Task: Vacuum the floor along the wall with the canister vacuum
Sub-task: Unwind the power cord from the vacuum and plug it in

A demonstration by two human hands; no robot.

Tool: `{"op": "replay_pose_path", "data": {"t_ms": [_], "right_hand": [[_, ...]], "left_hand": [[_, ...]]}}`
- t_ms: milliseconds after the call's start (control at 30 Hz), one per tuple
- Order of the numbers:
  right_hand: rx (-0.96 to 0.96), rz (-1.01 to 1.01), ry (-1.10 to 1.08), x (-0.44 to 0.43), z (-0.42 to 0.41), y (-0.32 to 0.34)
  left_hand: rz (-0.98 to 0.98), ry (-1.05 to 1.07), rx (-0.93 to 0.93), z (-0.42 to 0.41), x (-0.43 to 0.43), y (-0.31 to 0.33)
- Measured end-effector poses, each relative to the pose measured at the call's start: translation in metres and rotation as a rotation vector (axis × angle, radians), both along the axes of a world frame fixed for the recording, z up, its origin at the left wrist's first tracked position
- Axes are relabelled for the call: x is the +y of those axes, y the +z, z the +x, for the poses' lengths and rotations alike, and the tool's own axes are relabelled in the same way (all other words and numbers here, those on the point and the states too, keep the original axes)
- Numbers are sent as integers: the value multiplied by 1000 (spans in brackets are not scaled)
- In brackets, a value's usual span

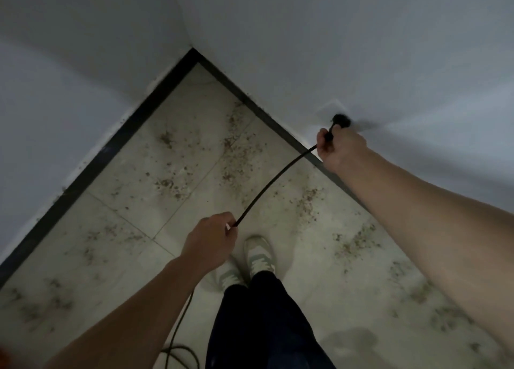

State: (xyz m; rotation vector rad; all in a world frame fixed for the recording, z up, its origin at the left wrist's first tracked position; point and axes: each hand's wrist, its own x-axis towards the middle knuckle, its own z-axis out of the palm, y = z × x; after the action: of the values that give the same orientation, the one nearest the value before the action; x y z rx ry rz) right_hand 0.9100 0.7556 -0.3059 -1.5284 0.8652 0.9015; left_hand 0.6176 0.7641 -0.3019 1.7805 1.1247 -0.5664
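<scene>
A black power cord (275,181) runs in an arc between my two hands. My right hand (340,150) grips the cord just behind its black plug (340,120), which is at a white wall socket (332,107) low on the right wall. My left hand (211,240) pinches the cord lower down, above my shoes. The cord continues down past my left forearm and loops on the floor (178,352). The vacuum itself is out of view.
Two white walls meet in a corner with a black skirting board (116,143). The pale tiled floor (172,135) is scattered with brown crumbs and dust. My feet in light shoes (260,253) and dark trousers stand near the middle.
</scene>
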Motion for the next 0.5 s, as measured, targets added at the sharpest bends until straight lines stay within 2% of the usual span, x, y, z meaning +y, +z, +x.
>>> {"op": "replay_pose_path", "data": {"t_ms": [233,400,500], "right_hand": [[-74,-65,112,-2,4,-2],[-115,-77,348,-21,3,9],[-156,-187,632,-34,-10,24]], "left_hand": [[-23,17,-20,2,-11,-4],[-27,70,-42,-1,-31,-7],[-81,137,-39,-9,-51,1]]}}
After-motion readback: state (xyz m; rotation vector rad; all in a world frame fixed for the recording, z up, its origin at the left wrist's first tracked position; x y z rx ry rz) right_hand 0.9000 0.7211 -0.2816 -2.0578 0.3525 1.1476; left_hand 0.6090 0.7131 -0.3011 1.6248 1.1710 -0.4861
